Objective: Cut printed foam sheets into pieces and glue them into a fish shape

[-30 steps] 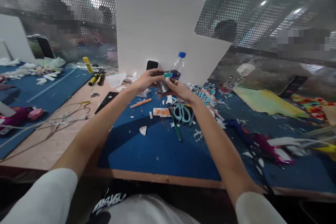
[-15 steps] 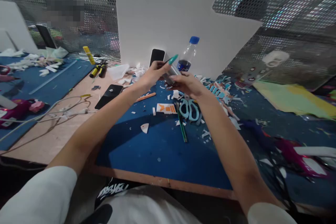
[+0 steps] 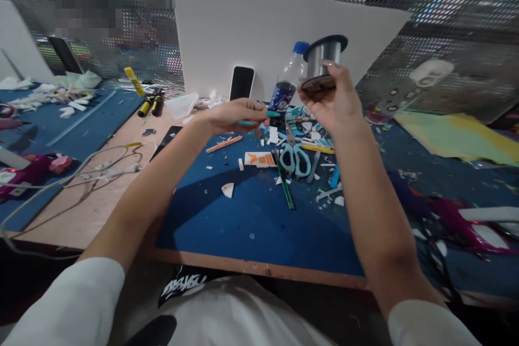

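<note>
Head view: spool (image 3: 317,63) silvery, dark-rimmed, perhaps wire-wound.

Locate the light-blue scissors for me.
In the head view, the light-blue scissors lie right of centre on the blue mat, just right of the dark green pencil-like stick.

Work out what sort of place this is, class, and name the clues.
Probably a craft workroom: the right hand holds a spool, and light-blue scissors and cut scraps lie on a blue work surface.
</note>
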Demonstrator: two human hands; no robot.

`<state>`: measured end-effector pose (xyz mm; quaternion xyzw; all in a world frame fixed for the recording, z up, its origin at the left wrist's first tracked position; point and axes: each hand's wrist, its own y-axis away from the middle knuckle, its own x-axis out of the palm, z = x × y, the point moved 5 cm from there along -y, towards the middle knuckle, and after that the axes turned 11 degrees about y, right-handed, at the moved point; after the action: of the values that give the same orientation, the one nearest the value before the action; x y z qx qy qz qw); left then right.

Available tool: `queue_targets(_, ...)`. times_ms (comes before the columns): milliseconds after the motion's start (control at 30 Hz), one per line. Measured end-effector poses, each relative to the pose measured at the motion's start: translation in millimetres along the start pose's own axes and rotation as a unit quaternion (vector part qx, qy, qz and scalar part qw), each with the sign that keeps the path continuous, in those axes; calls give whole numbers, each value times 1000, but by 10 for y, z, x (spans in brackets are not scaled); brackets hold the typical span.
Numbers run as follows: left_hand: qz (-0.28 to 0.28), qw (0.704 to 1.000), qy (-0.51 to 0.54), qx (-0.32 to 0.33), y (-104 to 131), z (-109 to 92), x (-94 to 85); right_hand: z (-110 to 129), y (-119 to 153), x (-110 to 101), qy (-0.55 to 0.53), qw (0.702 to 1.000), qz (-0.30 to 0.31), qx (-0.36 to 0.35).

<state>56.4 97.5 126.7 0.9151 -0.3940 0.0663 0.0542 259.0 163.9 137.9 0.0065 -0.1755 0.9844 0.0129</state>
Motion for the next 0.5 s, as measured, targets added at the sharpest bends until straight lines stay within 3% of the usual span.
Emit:
queue_targets(100, -5, 999, -30, 21, 108, -145, -80, -20, -8, -87, 13, 1000, -20, 17)
queue_targets(233, -4, 992, -122, 18, 267, -302, -154, -18, 107, 36, 70, 995, -51, 55)
queue_targets(367, -14, 976, -217, 11, 461, -496, -192, -52, 236, 247, 83, 991, 1, 101)
queue_targets(500, -60, 947, -314, 39, 659, -708, -199, -134, 292, 339, 101, 986, 39, 130)
